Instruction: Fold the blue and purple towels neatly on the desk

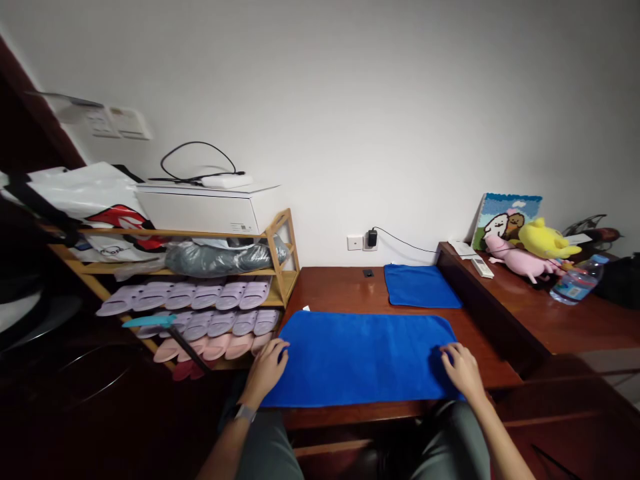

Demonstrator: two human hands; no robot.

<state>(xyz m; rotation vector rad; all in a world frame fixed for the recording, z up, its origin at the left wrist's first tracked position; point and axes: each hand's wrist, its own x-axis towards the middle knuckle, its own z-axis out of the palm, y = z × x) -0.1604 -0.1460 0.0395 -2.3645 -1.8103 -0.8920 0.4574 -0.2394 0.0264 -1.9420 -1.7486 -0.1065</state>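
A blue cloth (365, 357) lies spread flat across the brown table, its corners slightly uneven. My left hand (270, 367) rests at the cloth's left edge, fingers loosely bent and the thumb apart from them. At the right edge, my right hand (461, 367) touches the cloth in a similar pose, with nothing visible in its fingers. Behind, toward the wall, a second, smaller blue cloth (421, 285) lies folded or laid flat. A small white tag shows at the large cloth's upper left corner.
To the left stands a wooden rack (280, 267) holding slippers (207, 295) and a white box (200, 210). On the raised surface at right are a pink plush toy (520, 257), a plastic bottle (577, 283) and a white remote (482, 267). A black charger (373, 237) is plugged into the wall.
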